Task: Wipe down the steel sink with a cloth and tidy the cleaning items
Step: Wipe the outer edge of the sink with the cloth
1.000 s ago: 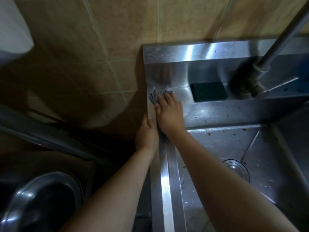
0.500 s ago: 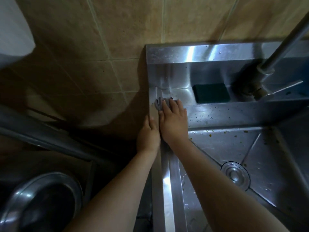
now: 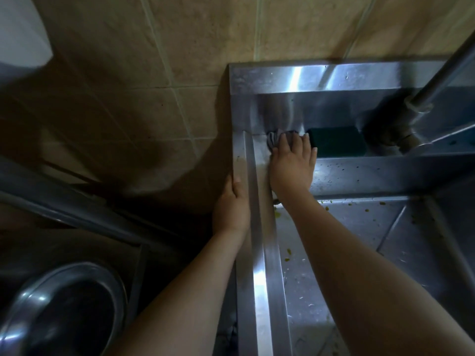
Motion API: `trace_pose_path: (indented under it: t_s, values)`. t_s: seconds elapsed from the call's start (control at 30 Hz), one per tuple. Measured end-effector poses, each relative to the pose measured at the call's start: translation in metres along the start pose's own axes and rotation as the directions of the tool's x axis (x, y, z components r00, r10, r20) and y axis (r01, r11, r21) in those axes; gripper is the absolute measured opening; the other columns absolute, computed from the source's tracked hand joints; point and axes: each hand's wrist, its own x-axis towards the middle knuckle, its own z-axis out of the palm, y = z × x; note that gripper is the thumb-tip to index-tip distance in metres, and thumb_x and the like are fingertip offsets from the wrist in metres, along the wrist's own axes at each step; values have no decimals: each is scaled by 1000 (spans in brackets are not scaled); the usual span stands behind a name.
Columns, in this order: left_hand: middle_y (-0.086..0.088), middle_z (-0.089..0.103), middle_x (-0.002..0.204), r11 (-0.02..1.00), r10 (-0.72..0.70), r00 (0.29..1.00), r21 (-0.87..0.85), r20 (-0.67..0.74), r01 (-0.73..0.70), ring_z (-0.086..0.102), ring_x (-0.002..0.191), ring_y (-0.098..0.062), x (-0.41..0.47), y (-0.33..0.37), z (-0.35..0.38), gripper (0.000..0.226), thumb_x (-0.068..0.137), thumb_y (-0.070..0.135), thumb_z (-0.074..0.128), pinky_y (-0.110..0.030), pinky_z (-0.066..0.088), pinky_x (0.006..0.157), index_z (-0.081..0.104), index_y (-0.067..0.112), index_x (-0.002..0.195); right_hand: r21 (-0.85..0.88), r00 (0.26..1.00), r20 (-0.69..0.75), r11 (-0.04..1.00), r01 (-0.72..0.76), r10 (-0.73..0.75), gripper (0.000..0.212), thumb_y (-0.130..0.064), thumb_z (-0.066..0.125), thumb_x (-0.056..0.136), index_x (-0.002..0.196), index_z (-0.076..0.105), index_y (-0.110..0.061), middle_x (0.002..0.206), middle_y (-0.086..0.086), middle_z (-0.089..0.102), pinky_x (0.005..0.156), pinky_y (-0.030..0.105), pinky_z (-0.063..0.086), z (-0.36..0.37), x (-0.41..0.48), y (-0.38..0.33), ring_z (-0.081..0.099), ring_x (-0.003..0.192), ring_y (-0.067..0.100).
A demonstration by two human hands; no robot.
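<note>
The right hand (image 3: 291,167) lies flat with fingers spread, pressing a grey cloth (image 3: 273,140) onto the back ledge of the sink (image 3: 385,173), in its far left corner. Just right of its fingertips sits a dark green sponge (image 3: 336,143), with the tap (image 3: 411,116) beyond that. The left hand (image 3: 231,206) looks to grip the sink's outer rim, thumb on top, the fingers hidden over the side. Wiping is at an early stage, I'd say. Food specks dot the ledge front and the basin below the right arm, and the sponge isn't put away. No label or writing shows anywhere.
</note>
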Motion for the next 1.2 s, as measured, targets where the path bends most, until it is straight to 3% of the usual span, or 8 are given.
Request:
trace_pose_path:
  t_s: [0.2, 0.43, 0.6, 0.87, 1.03, 1.2]
  values:
    - [-8, 43, 142, 1000, -8, 1000, -3, 16, 8, 40, 129, -25, 0, 1, 0, 48, 99, 39, 24, -29, 31, 101, 30, 19, 143, -3, 999, -38, 1000, 8, -8, 47, -29, 31, 99, 145, 32, -16, 153, 9, 23, 115, 41, -6, 1, 1, -1, 6, 144, 26]
    - [-12, 42, 142, 1000, -3, 1000, 7, 3, 3, 39, 130, -27, 2, 1, -1, 47, 100, 34, 26, -28, 30, 103, 33, 15, 142, 25, 963, 43, 964, 264, -264, 45, -27, 31, 99, 142, 35, -14, 152, 8, 28, 116, 37, 0, -2, -13, -20, 12, 143, 22]
    - [-10, 42, 143, 1000, -3, 1000, 13, -13, 3, 38, 131, -25, 2, 0, 0, 46, 100, 33, 27, -26, 29, 102, 35, 15, 141, 29, 931, 115, 938, 346, -347, 46, -28, 30, 100, 145, 31, -16, 154, 6, 24, 116, 35, 2, -7, -10, -9, 11, 144, 20]
    - [-6, 45, 141, 1000, -8, 1000, -2, -15, 8, 41, 129, -23, 1, -2, 2, 47, 99, 38, 27, -23, 29, 97, 36, 19, 141, -46, 979, 104, 982, 181, -175, 47, -29, 26, 101, 146, 26, -15, 155, 8, 20, 117, 38, 9, -12, 3, 6, 8, 144, 24]
    - [-6, 43, 142, 1000, -14, 1000, -9, -18, 14, 39, 130, -22, 1, -3, 2, 48, 99, 38, 27, -18, 23, 89, 34, 18, 141, -49, 997, 40, 996, 71, -69, 47, -26, 28, 100, 146, 27, -14, 155, 10, 19, 118, 39, 4, -10, 6, 6, 5, 144, 26]
    - [-5, 44, 141, 1000, -9, 1000, -14, -16, 9, 40, 130, -22, 2, -4, 2, 48, 99, 39, 27, -19, 26, 93, 34, 18, 141, -18, 1000, -1, 1000, -2, 2, 47, -24, 28, 101, 146, 27, -12, 155, 12, 17, 117, 40, 0, -6, 7, 4, 3, 144, 27]
